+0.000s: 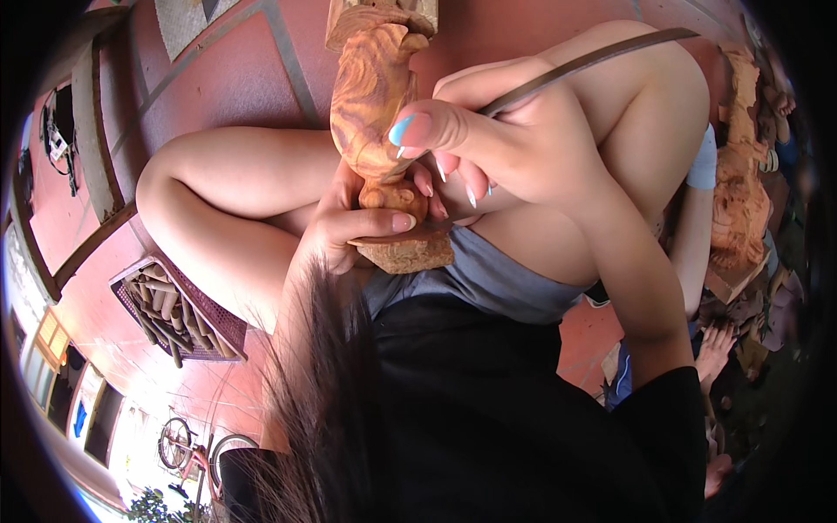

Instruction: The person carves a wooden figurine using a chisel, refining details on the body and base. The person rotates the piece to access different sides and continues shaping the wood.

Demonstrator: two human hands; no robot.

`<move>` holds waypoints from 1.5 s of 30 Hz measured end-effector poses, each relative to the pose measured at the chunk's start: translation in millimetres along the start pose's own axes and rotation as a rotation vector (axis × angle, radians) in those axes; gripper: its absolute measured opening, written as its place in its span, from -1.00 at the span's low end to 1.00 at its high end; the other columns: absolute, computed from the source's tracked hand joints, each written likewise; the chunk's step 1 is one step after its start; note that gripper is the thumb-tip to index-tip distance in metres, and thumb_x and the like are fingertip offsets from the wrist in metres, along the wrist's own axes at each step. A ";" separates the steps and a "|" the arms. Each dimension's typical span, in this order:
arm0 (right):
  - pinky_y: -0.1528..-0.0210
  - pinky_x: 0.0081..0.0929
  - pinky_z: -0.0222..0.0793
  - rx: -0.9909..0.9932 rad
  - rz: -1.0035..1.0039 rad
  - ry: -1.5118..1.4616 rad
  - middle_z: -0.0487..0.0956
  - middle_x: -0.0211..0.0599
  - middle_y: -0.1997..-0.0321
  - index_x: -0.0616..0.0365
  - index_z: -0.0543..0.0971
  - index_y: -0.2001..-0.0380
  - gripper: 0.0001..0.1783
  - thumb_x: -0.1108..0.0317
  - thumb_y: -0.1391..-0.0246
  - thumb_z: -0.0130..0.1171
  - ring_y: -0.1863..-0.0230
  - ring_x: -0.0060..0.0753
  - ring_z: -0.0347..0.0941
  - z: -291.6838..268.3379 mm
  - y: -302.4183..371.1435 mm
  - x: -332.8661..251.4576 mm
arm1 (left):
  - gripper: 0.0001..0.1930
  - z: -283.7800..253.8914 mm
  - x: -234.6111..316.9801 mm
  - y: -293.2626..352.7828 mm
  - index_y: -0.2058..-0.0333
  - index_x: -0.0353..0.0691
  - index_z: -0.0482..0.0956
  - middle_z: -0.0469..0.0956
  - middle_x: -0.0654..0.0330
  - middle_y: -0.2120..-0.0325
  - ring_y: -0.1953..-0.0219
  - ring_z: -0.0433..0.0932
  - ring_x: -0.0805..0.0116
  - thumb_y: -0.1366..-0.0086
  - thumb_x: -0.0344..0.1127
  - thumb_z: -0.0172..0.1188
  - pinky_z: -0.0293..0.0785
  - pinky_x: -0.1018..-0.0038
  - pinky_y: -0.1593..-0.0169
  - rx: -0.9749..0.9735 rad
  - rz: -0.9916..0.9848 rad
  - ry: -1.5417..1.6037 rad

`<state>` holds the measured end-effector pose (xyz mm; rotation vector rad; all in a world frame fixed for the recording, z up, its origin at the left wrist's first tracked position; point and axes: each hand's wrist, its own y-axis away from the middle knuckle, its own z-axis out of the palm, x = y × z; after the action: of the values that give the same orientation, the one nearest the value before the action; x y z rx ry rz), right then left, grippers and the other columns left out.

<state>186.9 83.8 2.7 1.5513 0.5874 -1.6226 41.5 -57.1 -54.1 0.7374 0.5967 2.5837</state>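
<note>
A carved wooden figure [373, 91] with swirling orange and brown grain stands upright between my bent legs. My left hand [338, 218] wraps round its narrow lower part, thumb in front, just above the rough base. Pinched in my right hand [523, 144] is a thin, dark brown, slightly curved strip [602, 63], whose free end points up and to the right. The fingertips of that hand are beside the carving's right side; whether they touch it I cannot tell. What the strip is made of does not show clearly.
To the left, a purple plastic basket [228, 329] holds several brown rolls. A wooden frame [98, 148] stands beyond it on red floor tiles [218, 74]. At right are another carving [739, 205], a co-worker's hand [715, 347] and scraps. A bicycle [199, 458] appears lower left.
</note>
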 end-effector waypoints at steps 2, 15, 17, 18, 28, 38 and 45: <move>0.67 -0.70 0.17 0.012 -0.014 -0.016 0.46 -0.43 0.74 0.30 0.63 0.55 -0.58 0.13 -0.20 0.21 0.76 -0.71 0.32 6.3 -2.0 4.1 | -0.37 0.8 3.1 1.1 -0.03 -0.28 0.26 0.46 0.08 0.23 0.17 0.55 0.12 0.11 -0.58 0.20 0.53 0.14 0.02 0.024 -0.016 -0.025; 0.67 -0.67 0.21 0.054 0.054 0.081 0.45 -0.42 0.77 0.32 0.62 0.59 -0.62 0.30 -0.26 0.11 0.77 -0.69 0.32 9.2 0.3 4.8 | -0.35 5.3 4.8 2.7 -0.05 -0.28 0.27 0.47 0.08 0.24 0.19 0.55 0.14 0.12 -0.58 0.19 0.53 0.22 0.05 0.103 -0.041 -0.042; 0.66 -0.67 0.22 0.061 0.060 0.079 0.46 -0.39 0.75 0.34 0.62 0.58 -0.63 0.32 -0.25 0.11 0.76 -0.67 0.34 8.0 3.9 5.9 | -0.35 4.2 4.5 2.6 -0.05 -0.28 0.27 0.48 0.08 0.24 0.18 0.55 0.14 0.12 -0.58 0.20 0.53 0.22 0.04 0.088 -0.044 -0.036; 0.66 -0.67 0.22 0.062 0.062 0.077 0.47 -0.38 0.75 0.35 0.61 0.57 -0.63 0.33 -0.25 0.10 0.75 -0.66 0.35 7.1 5.2 6.1 | -0.35 3.4 4.6 2.8 -0.05 -0.28 0.27 0.48 0.08 0.24 0.18 0.55 0.14 0.12 -0.58 0.20 0.53 0.22 0.04 0.082 -0.043 -0.034; 0.71 -0.62 0.25 0.022 -0.047 0.065 0.54 -0.32 0.72 0.27 0.66 0.53 -0.64 0.22 -0.23 0.12 0.77 -0.62 0.38 4.1 5.1 11.4 | -0.35 3.2 7.9 3.7 -0.06 -0.29 0.26 0.48 0.08 0.22 0.15 0.55 0.14 0.10 -0.58 0.20 0.50 0.22 -0.01 0.112 -0.072 -0.119; 0.73 -0.63 0.22 0.042 -0.044 0.064 0.50 -0.30 0.69 0.30 0.65 0.52 -0.64 0.25 -0.24 0.12 0.75 -0.61 0.40 4.4 8.5 11.6 | -0.34 -4.8 6.0 3.2 -0.09 -0.29 0.23 0.46 0.08 0.18 0.12 0.54 0.16 0.06 -0.58 0.22 0.49 0.22 -0.04 0.048 -0.069 -0.121; 0.72 -0.63 0.23 0.010 -0.158 0.117 0.49 -0.31 0.70 0.32 0.64 0.51 -0.68 0.29 -0.22 0.14 0.73 -0.61 0.43 5.0 4.0 18.4 | -0.30 -0.1 7.5 6.1 -0.12 -0.30 0.21 0.47 0.05 0.17 0.12 0.54 0.15 0.08 -0.60 0.19 0.50 0.20 -0.04 0.110 -0.081 -0.082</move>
<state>188.5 73.4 -13.6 1.6509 0.7828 -1.6608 34.1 -58.7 -48.2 0.8325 0.7321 2.4501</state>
